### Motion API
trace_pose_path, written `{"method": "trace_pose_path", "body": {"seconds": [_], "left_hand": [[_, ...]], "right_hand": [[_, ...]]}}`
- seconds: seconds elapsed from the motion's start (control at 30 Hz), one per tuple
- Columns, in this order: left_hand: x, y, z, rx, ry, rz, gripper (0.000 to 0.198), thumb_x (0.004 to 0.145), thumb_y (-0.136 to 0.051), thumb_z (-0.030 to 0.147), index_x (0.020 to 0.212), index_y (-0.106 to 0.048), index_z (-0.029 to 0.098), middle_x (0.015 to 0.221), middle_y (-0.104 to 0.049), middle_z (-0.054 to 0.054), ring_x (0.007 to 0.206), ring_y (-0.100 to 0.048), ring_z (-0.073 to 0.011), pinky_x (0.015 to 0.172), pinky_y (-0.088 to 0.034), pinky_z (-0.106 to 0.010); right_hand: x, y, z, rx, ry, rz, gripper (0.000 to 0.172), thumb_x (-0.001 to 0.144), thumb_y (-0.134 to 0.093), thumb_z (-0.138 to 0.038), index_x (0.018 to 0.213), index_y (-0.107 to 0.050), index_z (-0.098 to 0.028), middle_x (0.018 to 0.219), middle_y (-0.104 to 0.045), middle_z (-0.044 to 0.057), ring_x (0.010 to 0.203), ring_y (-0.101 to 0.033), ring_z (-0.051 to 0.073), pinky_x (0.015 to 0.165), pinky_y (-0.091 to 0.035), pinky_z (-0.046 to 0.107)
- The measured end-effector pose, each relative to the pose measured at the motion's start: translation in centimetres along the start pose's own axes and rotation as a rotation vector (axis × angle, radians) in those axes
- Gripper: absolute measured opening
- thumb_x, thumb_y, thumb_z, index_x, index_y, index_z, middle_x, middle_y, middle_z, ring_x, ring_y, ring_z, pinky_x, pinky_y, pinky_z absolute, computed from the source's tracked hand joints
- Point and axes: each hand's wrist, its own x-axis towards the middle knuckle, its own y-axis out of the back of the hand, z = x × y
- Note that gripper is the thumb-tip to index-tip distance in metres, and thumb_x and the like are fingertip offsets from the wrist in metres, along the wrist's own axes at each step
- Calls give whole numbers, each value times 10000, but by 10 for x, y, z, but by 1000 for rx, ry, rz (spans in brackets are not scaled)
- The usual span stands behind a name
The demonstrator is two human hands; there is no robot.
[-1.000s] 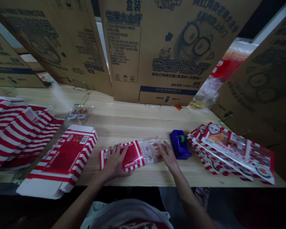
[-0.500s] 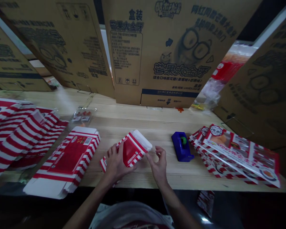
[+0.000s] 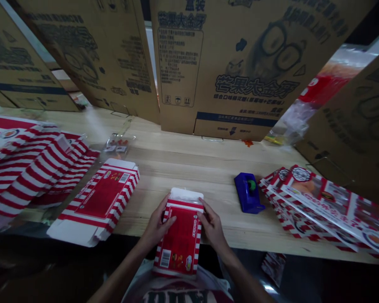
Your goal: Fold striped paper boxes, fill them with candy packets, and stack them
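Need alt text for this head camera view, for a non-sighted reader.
Left hand and right hand hold a red-and-white striped carton by its sides over a wooden table's near edge; a flat striped carton lies left, a blue tape dispenser right.

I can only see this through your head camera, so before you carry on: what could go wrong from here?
The red striped box, held between your left hand and right hand, juts past the edge of the table, so it might slip and drop. The stack of flat boxes also lies close to the edge and could slide off if bumped.

Left hand (image 3: 157, 224) and right hand (image 3: 212, 225) curl inward, facing each other, a narrow gap between them
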Motion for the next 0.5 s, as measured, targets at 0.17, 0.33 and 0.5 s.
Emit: {"method": "trace_pose_path", "body": {"seconds": [0.17, 0.33, 0.5], "left_hand": [[-1, 10, -3, -15, -8, -80, 401, 833, -607, 370, 1175, -490, 198, 1060, -637, -67, 910, -639, -201, 791, -538, -317], [12, 21, 6, 248, -181, 7, 160, 892, -511, 289, 801, -573, 173, 859, -588, -38, 805, -568, -163, 749, -462, -280], [15, 18, 2, 90, -174, 138, 237, 872, -517, 250, 649, -529, 170, 787, -556, -22, 750, -538, -144, 680, -419, -251]], "right_hand": [[1, -3, -8, -214, 166, -72, 192, 923, -518, -358, 955, -672, -247, 950, -675, 31, 910, -621, 214, 840, -489, 323], [7, -11, -13, -298, 361, -79, 220, 937, -486, -256, 772, -627, -222, 942, -633, 46, 940, -582, 210, 859, -445, 327], [8, -19, -2, -142, 217, 85, 86, 880, -585, -298, 939, -576, -235, 779, -577, -11, 718, -563, 162, 665, -455, 263]]}}
